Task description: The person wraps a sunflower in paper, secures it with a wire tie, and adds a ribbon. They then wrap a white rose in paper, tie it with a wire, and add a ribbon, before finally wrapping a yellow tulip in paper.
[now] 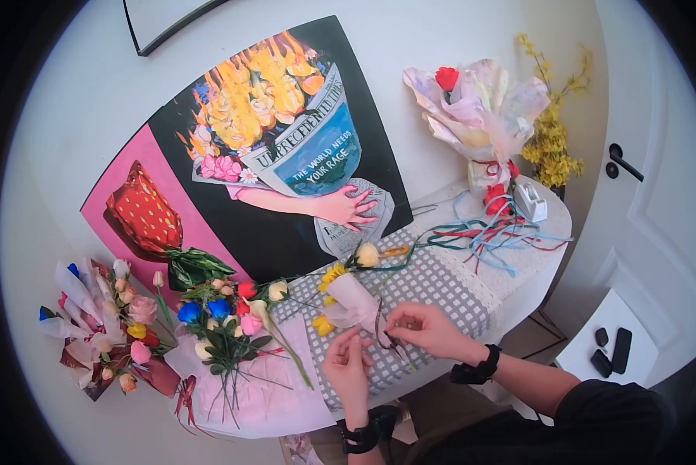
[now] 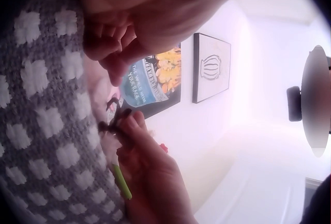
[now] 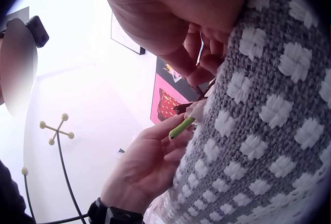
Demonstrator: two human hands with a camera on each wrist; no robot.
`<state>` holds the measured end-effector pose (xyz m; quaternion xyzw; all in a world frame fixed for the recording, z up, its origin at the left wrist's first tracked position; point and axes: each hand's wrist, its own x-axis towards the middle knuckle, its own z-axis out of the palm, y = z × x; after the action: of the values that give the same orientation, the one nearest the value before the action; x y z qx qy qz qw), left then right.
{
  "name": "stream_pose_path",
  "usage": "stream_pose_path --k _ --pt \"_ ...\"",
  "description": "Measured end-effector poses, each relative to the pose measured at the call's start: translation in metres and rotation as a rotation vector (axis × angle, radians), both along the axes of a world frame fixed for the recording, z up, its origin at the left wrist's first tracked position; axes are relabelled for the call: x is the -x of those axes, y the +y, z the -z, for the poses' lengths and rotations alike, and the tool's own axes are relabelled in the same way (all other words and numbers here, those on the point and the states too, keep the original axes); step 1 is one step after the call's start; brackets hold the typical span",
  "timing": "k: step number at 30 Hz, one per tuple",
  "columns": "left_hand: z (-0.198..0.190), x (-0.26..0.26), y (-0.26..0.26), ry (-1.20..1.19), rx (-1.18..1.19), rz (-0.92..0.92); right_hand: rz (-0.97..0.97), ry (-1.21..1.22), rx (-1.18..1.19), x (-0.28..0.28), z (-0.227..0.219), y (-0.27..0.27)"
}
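A small bouquet of yellow flowers (image 1: 322,324) in a white wrap (image 1: 353,301) lies on the checked cloth, its green stem end (image 2: 121,181) poking out toward the person. Dark brown ribbon (image 1: 378,319) runs around the wrap's narrow end. My right hand (image 1: 424,329) pinches the ribbon between thumb and fingertips; in the left wrist view this right hand (image 2: 152,164) has the dark strip at its fingertips. Beside the stem, my left hand (image 1: 348,372) has loosely bent fingers with nothing visible between them. From the right wrist view, the left hand (image 3: 142,159) sits close by the stem end.
Loose artificial flowers (image 1: 224,314) cover the table's left part, with a wrapped bouquet (image 1: 115,325) beyond. Ribbons (image 1: 480,236) lie in a tangle at the right, near a tape dispenser (image 1: 531,203) and a tall wrapped bouquet (image 1: 480,116). Painted panels (image 1: 286,194) lean behind.
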<state>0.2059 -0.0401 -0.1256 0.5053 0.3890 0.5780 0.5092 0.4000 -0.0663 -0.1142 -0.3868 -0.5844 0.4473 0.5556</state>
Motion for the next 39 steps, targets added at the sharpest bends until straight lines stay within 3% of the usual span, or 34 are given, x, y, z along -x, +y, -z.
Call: stream_pose_path --k 12,20,24,26,30,39 --pt "-0.007 0.010 -0.001 0.176 -0.014 -0.040 -0.024 0.016 0.015 0.001 0.004 0.004" --pt "-0.002 0.028 0.026 0.303 -0.182 -0.081 -0.091 0.054 0.051 -0.001 0.003 0.009" --pt "-0.005 0.032 0.023 0.362 -0.167 -0.066 -0.086 0.058 0.070 0.000 -0.001 0.007" --pt "-0.017 0.025 0.016 0.282 -0.094 -0.071 -0.086 0.057 0.065 0.001 0.000 0.008" --pt "-0.028 0.021 0.010 0.299 -0.166 -0.098 -0.103 0.060 0.054 0.002 0.002 0.009" --pt "-0.041 0.028 0.008 0.495 -0.003 -0.051 -0.108 0.060 0.050 0.000 0.003 0.011"
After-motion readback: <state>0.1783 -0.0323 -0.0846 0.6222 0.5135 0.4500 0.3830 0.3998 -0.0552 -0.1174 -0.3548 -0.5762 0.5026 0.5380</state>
